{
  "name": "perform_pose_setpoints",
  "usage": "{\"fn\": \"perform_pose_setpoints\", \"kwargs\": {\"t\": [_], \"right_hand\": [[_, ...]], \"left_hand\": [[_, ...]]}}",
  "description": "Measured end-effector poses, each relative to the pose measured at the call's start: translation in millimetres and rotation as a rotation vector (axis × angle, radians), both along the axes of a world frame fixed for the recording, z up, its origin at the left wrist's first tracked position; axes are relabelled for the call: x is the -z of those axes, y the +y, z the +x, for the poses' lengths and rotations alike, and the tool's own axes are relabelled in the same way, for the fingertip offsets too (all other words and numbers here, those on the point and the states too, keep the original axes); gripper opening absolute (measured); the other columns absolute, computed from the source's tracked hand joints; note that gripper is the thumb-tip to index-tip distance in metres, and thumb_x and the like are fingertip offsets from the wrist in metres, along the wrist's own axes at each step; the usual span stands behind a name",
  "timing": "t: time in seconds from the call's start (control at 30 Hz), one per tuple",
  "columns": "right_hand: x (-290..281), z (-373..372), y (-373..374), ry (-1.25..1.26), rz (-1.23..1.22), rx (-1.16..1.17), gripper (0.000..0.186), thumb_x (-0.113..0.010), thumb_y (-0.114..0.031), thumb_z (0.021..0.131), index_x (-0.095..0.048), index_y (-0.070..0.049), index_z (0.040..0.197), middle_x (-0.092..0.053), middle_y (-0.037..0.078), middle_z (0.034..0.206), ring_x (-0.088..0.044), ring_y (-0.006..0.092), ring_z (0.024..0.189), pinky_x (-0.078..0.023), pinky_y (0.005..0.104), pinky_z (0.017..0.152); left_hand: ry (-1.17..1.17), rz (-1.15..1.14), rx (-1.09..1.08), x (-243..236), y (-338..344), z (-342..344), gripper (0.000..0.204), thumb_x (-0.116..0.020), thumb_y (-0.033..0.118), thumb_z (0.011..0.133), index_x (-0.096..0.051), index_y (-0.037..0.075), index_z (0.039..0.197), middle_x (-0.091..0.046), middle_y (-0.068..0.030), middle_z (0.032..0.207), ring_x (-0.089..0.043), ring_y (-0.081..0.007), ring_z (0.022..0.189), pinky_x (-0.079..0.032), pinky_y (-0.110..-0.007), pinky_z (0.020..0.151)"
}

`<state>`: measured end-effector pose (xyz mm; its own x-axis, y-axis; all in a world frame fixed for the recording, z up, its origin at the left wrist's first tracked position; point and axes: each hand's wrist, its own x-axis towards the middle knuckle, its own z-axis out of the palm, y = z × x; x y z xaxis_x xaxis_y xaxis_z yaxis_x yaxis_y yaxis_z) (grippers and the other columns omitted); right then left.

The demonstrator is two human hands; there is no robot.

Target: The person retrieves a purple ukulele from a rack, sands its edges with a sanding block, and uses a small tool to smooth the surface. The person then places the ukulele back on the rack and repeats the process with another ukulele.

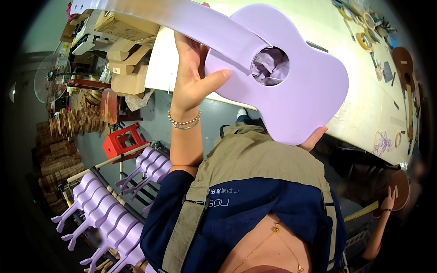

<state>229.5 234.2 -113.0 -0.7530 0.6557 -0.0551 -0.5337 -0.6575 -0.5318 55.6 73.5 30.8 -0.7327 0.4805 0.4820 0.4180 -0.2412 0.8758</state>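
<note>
A lilac ukulele (314, 86) without strings is held up before me, its face toward me and its neck (191, 16) running to the upper left. Crumpled paper (273, 66) fills its round sound hole. My left hand (193, 75) grips the body beside the neck joint, thumb on the face and fingers mostly hidden behind. At the lower end of the body, my right hand (314, 139) supports the rim; only part of it shows, the rest being behind the instrument.
Under the ukulele stretches a pale worktable (378, 118) with tape rolls (364, 40) and tools. Cardboard boxes (129, 68) and a red stool (125, 141) stand left. Lilac instrument parts (107, 214) fill a rack lower left. Another person's hand (388, 200) holds a brown instrument (397, 189) at right.
</note>
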Motion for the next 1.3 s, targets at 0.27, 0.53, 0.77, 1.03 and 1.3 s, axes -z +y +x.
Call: {"fn": "perform_pose_setpoints", "kwargs": {"t": [0.27,0.53,0.77,1.03,1.3], "right_hand": [[3,3,1,-0.039,0.099,-0.02,0.065,-0.022,-0.052,0.094,-0.023,-0.009,0.142,-0.032,0.01,0.141,-0.036,0.0265,0.126,-0.032,0.0411,0.103],[7,7,7,-0.077,0.186,-0.049,0.065,-0.022,-0.052,0.094,-0.023,-0.009,0.142,-0.032,0.011,0.141,-0.036,0.0261,0.126,-0.032,0.0404,0.103],[12,9,13,-0.11,0.244,-0.064,0.065,-0.022,-0.052,0.094,-0.022,-0.008,0.142,-0.032,0.011,0.141,-0.036,0.0257,0.126,-0.032,0.0398,0.102],[15,7,14,-0.209,0.154,-0.03,0.062,-0.02,-0.048,0.096,-0.022,-0.004,0.141,-0.035,0.012,0.138,-0.037,0.0262,0.125,-0.032,0.0386,0.102],[75,27,53,-0.54,0.762,-0.028,0.047,-0.038,-0.034,0.096,-0.042,0.001,0.128,-0.05,0.014,0.121,-0.047,0.0245,0.109,-0.036,0.0332,0.094]], "left_hand": [[0.034,0.008,0.026,6,5,-6,0.095,-0.065,0.002,0.064,-0.007,0.002,0.14,-0.015,-0.0232,0.146,-0.029,-0.0268,0.131,-0.025,-0.039,0.107],[-0.015,0.055,0.03,10,7,-4,0.089,-0.059,0.0,0.066,-0.009,0.003,0.14,-0.016,-0.0228,0.147,-0.023,-0.0279,0.135,-0.019,-0.038,0.11],[-0.111,0.045,-0.037,6,11,0,0.074,-0.045,0.001,0.073,-0.013,-0.003,0.14,-0.021,-0.0238,0.145,-0.024,-0.0305,0.135,-0.021,-0.039,0.11],[-0.282,0.1,-0.045,15,7,-6,0.053,-0.037,0.008,0.086,-0.024,-0.004,0.136,-0.034,-0.0156,0.138,-0.037,-0.0224,0.124,-0.029,-0.034,0.103],[-0.713,0.224,-0.437,105,7,-43,0.043,-0.029,0.03,0.098,-0.043,-0.005,0.12,-0.054,-0.0192,0.117,-0.052,-0.0267,0.109,-0.039,-0.041,0.097]]}}
